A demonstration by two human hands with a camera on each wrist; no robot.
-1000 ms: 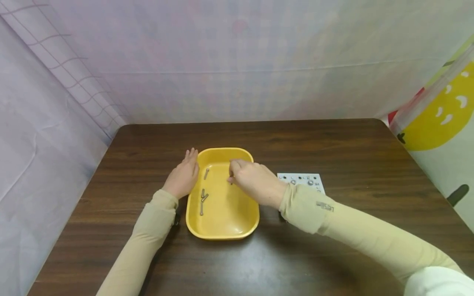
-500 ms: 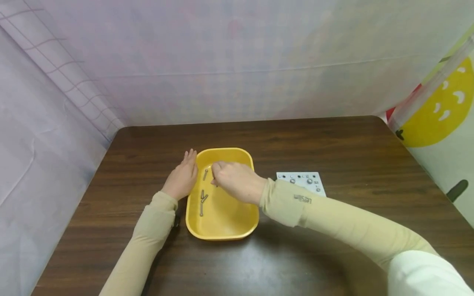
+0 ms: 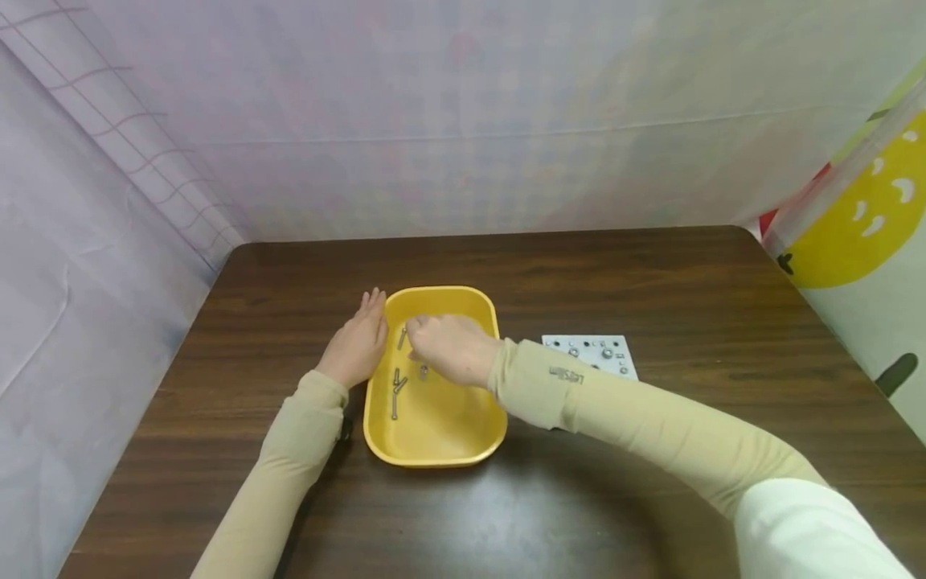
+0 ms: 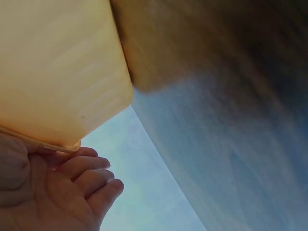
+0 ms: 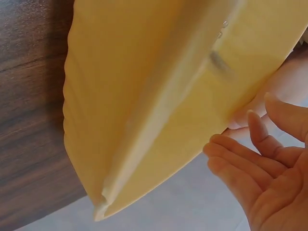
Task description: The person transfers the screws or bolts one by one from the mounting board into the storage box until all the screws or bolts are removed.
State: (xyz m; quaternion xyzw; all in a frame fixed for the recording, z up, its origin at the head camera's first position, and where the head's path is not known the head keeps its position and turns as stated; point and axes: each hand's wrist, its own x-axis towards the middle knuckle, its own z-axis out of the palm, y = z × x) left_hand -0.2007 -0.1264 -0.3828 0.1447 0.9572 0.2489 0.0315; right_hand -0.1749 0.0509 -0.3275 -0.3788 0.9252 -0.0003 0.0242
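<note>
A yellow tray (image 3: 448, 418) stands on the table, with several small metal screws (image 3: 394, 402) lying in its left half. My left hand (image 3: 354, 342) touches the tray's left wall with its fingers straight; in the left wrist view the palm (image 4: 53, 192) is against the rim. Over the far part of the tray is my right hand (image 3: 452, 346). In the right wrist view its fingers (image 5: 240, 159) are loosely bent and apart, holding nothing. Just below that hand is a small metal piece (image 3: 424, 371), blurred in the right wrist view, its kind unclear.
A light grey plate (image 3: 589, 351) with holes and metal fittings lies right of the tray, partly covered by my right sleeve (image 3: 615, 394). The brown wooden table (image 3: 550, 273) ends at a pale curtain (image 3: 463, 177) behind.
My right hand has moved left across the tray. Its fingers have let go of a small metal piece, which now shows below them. The left hand stays at the tray's side.
</note>
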